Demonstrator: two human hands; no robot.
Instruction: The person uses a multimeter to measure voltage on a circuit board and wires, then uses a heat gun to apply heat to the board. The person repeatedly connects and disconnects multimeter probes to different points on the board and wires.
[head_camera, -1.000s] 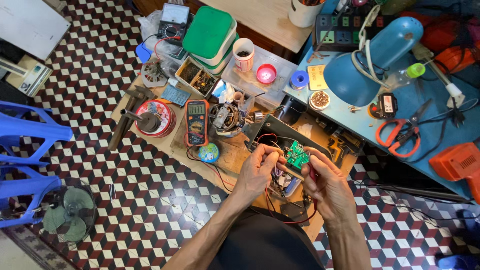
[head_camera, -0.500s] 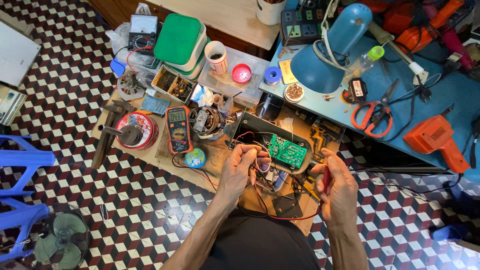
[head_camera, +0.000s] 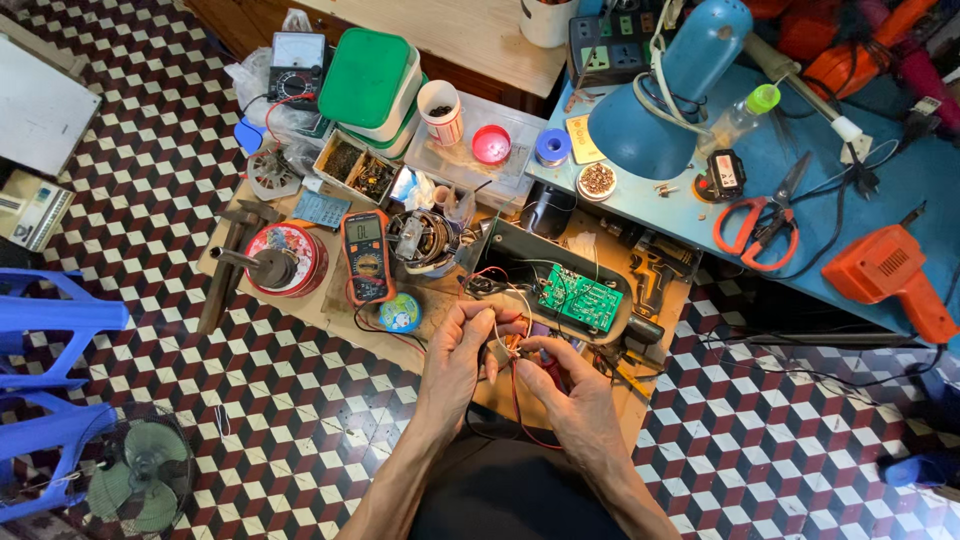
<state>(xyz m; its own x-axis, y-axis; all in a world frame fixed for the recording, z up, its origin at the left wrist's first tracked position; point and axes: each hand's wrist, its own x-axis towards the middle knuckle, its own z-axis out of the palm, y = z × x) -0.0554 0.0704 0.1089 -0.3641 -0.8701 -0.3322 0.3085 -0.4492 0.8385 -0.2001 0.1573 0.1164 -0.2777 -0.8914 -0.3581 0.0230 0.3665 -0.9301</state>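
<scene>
Matt green circuit board (head_camera: 580, 297) with dull solder points, thin red plastic-coated wires (head_camera: 516, 385) pinched by both bare hands, glossy orange plastic multimeter (head_camera: 366, 256), worn bare wooden surface (head_camera: 330, 312), smooth blue enamelled metal lamp shade (head_camera: 650, 120), glossy patterned floor tiles (head_camera: 790, 420)

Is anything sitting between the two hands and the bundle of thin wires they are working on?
Nothing visible does. The left hand and right hand already meet on the wires, fingers pinching them just below the green circuit board. The red lead runs down between the hands, not across them.
</scene>
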